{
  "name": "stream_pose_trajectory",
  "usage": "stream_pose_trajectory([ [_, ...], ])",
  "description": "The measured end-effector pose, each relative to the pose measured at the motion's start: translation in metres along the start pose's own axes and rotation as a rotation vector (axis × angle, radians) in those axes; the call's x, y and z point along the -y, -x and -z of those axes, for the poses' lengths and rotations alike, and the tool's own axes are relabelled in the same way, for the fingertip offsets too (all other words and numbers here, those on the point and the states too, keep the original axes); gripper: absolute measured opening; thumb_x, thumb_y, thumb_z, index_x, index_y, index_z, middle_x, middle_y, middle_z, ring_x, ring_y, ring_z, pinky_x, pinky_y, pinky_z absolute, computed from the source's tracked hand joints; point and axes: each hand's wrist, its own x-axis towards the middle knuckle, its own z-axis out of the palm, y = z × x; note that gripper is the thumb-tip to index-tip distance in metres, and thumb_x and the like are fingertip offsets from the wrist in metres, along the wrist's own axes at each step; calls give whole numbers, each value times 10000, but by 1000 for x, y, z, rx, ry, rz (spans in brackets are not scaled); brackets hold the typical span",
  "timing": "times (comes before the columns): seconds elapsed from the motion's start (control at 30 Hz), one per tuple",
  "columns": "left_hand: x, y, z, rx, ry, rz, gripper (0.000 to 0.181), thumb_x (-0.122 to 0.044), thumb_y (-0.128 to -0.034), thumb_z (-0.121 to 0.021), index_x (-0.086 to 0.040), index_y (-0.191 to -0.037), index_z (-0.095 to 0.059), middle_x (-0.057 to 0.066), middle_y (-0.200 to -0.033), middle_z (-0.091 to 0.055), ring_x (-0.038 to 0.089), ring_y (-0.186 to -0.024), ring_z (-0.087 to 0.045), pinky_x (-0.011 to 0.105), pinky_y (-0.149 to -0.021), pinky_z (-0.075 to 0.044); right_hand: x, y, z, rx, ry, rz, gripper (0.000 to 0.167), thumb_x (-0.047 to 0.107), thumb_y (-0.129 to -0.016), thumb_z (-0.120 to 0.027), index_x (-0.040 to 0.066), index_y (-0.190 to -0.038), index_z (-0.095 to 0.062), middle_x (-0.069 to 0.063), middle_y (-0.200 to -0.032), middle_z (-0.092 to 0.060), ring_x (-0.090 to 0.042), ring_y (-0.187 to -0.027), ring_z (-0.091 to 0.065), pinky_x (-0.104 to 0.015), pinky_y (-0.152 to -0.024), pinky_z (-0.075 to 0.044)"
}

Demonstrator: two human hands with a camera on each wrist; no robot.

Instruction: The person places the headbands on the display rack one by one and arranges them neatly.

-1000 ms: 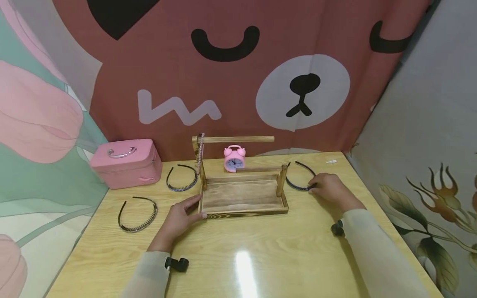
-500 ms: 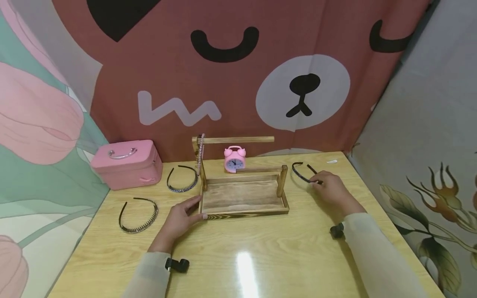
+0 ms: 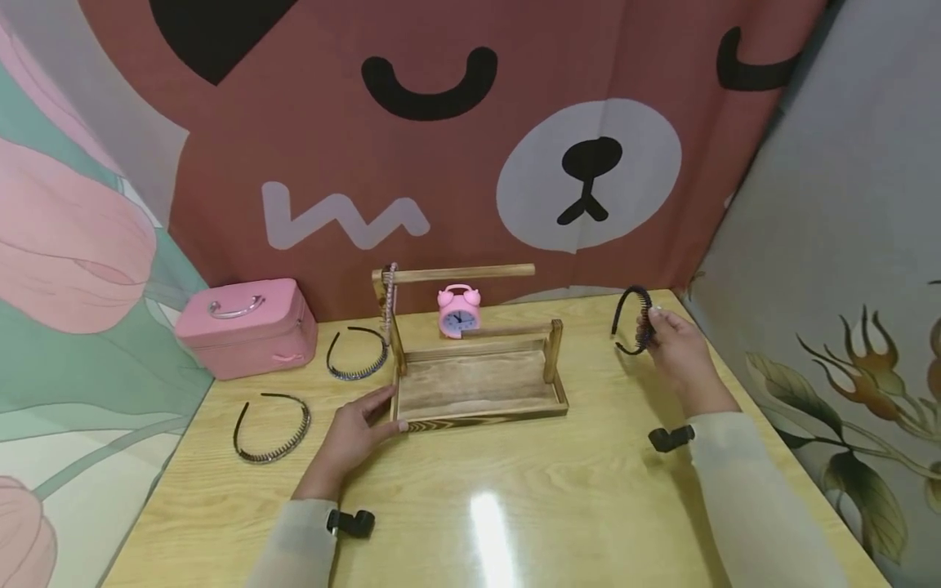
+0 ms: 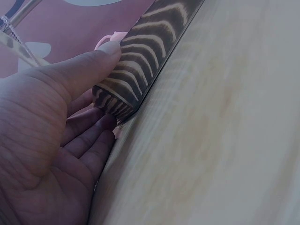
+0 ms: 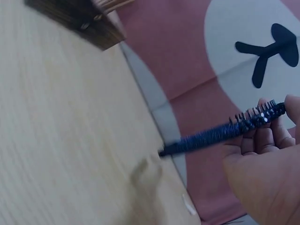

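My right hand (image 3: 684, 359) grips a dark toothed headband (image 3: 644, 314), raised off the table at the right. In the right wrist view the thumb and curled fingers hold the headband (image 5: 211, 138) by its toothed curve. My left hand (image 3: 351, 437) grips the front left corner of a wooden rack (image 3: 485, 421). Seen from the left wrist, the thumb lies along the striped front edge of the rack (image 4: 145, 56) and the fingers bend round its end. A beaded headband (image 3: 390, 302) hangs on the rack's upper bar, near its left post.
Two more toothed headbands, a near one (image 3: 272, 454) and a far one (image 3: 358, 374), lie left of the rack. Behind them stands a pink case (image 3: 246, 331). A pink alarm clock (image 3: 459, 314) stands behind the rack. The wooden table (image 3: 441, 506) meets a printed curtain at the back.
My right hand has lifted the dark headband off the table and turned it more upright, moving slightly right. The left hand has stayed at the rack's corner.
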Motion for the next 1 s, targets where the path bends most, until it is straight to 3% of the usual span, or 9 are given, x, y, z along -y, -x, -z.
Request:
stream_pose_trajectory([
  [0.13, 1, 0, 0, -3, 14, 4, 762, -306, -925, -904, -111, -1588, -582, 147, -1655, -532, 347, -1552, -485, 468, -1271, -431, 8, 1, -10, 73, -89, 45, 180, 208, -1136, -570, 58, -1164, -666, 15, -1061, -696, -102, -965, -648, -213, -843, -586],
  [0.27, 0, 1, 1, -1, 27, 13, 762, -296, -925, -904, -112, -1590, -580, 141, -1660, -528, 343, -1553, -484, 470, -1263, -442, 15, 4, -16, 70, -133, 12, 160, 205, -1137, -564, 92, -1148, -677, 16, -1073, -724, -102, -974, -686, -217, -877, -598],
  [0.43, 1, 0, 0, -1, 44, 15, 761, -289, -923, -906, -117, -1589, -581, 137, -1662, -527, 337, -1554, -484, 461, -1258, -449, 21, 9, -26, 110, -252, 4, 165, 136, -1142, -543, 60, -1217, -670, -22, -1103, -726, -143, -976, -678, -241, -876, -606],
  [0.63, 2, 0, -1, -2, 38, 5, 759, -288, -928, -903, -108, -1589, -578, 143, -1658, -529, 345, -1554, -483, 459, -1254, -454, 23, 12, -36, 191, -311, 81, 298, -36, -1124, -498, 52, -1323, -703, -59, -1167, -720, -163, -1018, -678, -241, -918, -613],
  [0.8, 2, -1, 0, -2, 24, 2, 756, -301, -929, -901, -112, -1588, -582, 134, -1658, -533, 347, -1561, -474, 467, -1264, -442, 21, 15, -41, 225, -375, 142, 340, -108, -1098, -501, -49, -1393, -659, -124, -1185, -743, -191, -1048, -728, -256, -981, -627],
  [1.0, 2, -2, -1, 7, 33, 9, 759, -302, -927, -903, -121, -1590, -581, 129, -1663, -528, 343, -1551, -488, 459, -1254, -457, 14, 18, -41, 177, -452, 149, 321, -103, -1110, -449, -96, -1162, -765, -144, -1128, -773, -192, -1035, -765, -235, -992, -620],
])
